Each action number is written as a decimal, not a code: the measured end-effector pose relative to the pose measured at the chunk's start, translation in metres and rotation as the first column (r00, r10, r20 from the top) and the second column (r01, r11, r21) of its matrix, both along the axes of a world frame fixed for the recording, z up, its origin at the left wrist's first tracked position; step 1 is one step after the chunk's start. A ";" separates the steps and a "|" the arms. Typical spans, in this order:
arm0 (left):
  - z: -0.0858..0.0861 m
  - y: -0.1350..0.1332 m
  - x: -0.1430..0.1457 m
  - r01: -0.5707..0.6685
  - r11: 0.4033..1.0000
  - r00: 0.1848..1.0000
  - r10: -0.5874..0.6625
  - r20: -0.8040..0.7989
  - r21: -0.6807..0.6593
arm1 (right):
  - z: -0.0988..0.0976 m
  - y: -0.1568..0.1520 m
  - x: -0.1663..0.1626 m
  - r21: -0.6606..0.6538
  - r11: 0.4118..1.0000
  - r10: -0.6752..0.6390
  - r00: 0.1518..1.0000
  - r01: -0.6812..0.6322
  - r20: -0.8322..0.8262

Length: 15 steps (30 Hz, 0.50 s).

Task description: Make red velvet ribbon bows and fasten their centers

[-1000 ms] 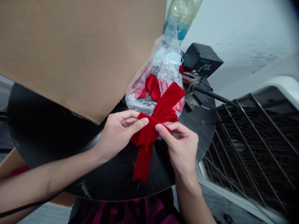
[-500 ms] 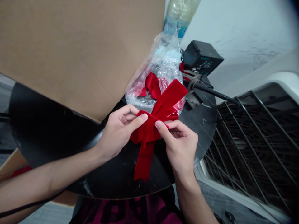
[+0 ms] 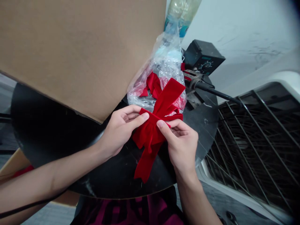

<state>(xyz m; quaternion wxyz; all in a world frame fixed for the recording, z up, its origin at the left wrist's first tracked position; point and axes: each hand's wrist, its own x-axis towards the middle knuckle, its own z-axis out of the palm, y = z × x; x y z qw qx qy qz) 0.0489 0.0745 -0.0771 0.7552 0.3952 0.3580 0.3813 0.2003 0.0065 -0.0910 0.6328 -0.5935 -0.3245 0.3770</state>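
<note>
two pinches, left hand (image 3: pixel 120 132), right hand (image 3: pixel 182 147), on red velvet bow (image 3: pixel 150 137) (bottle label (image 3: pixel 174 26) unreadable)

Matt red velvet ribbon (image 3: pixel 148 137); glossy plastic bag (image 3: pixel 164 65); smooth cardboard (image 3: pixel 77 53).

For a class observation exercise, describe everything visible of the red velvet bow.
The red velvet bow looks plush and matte, with gathered loops and two long tails: one angles up across a clear plastic bag, the other points down over the black round tabletop. The left hand and right hand pinch its centre from either side.
</note>
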 end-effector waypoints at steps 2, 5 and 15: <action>0.002 0.000 -0.001 0.037 0.998 0.999 -0.036 0.017 -0.048 | 0.000 -0.001 0.001 0.007 1.000 -0.014 0.999 0.014 0.040; 0.003 0.002 -0.002 0.079 0.993 0.997 -0.077 0.024 -0.085 | -0.001 -0.003 0.004 0.018 1.000 0.000 0.997 -0.001 0.074; 0.007 0.008 -0.004 0.217 0.948 0.969 -0.181 0.166 -0.232 | -0.006 -0.006 0.019 0.022 0.992 0.128 0.992 -0.128 0.004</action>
